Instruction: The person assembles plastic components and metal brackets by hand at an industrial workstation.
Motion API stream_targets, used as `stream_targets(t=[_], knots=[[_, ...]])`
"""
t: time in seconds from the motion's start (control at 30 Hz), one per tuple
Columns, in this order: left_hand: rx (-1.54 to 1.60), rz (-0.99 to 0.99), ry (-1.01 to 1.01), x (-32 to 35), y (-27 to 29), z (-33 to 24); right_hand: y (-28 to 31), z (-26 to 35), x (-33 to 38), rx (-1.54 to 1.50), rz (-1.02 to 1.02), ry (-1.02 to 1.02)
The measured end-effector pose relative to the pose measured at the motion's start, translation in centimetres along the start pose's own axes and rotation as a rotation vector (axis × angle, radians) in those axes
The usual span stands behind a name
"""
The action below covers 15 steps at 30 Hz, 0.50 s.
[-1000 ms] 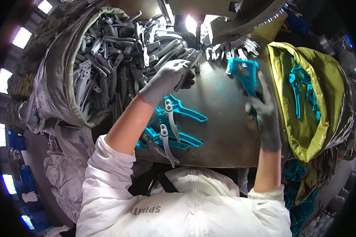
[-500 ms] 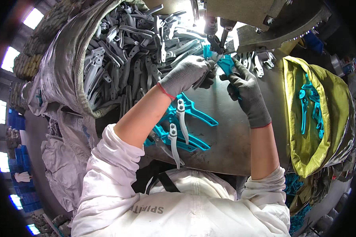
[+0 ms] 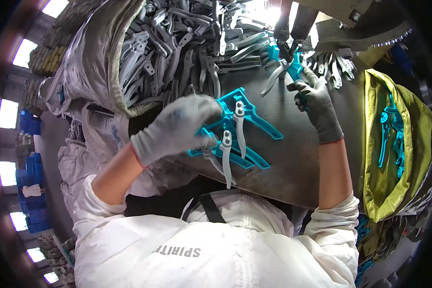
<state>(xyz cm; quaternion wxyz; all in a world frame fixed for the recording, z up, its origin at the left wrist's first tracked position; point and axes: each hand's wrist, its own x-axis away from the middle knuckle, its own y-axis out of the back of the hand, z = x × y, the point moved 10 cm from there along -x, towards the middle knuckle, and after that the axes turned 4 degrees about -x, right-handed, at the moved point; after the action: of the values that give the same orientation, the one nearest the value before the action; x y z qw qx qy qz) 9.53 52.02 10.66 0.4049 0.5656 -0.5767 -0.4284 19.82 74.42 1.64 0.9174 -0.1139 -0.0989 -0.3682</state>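
My right hand, in a grey glove, is closed round the teal handle of a pair of pruning shears. Their head sits under the dark machine tool, and a grey handle sticks out toward the left. Over at the near left, my gloved left hand is smeared by motion beside a small heap of teal pruner handles. Its fingertips cannot be made out. Grey pruner handles lie across that heap, one pointing toward me.
A large woven sack spills loose grey handles at the far left. More grey handles lie right of the tool. On the right stands a yellow sack with teal pruner parts inside. The metal tabletop has a curved near edge.
My left hand has left the shears under the tool and swung back toward the teal heap. My right hand keeps its hold there. The whole view has shifted slightly.
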Motion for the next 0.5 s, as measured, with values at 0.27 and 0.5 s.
stream_targets(t=[0.27, 0.5], knots=[[-0.425, 0.050, -0.042, 3.1, -7.0, -3.2, -0.2, 1.7, 1.4, -0.062, 0.039, -0.055], [-0.380, 0.004, -0.079, 2.0, -7.4, -4.4, -0.3, -0.4, 1.5, -0.004, 0.059, -0.099]])
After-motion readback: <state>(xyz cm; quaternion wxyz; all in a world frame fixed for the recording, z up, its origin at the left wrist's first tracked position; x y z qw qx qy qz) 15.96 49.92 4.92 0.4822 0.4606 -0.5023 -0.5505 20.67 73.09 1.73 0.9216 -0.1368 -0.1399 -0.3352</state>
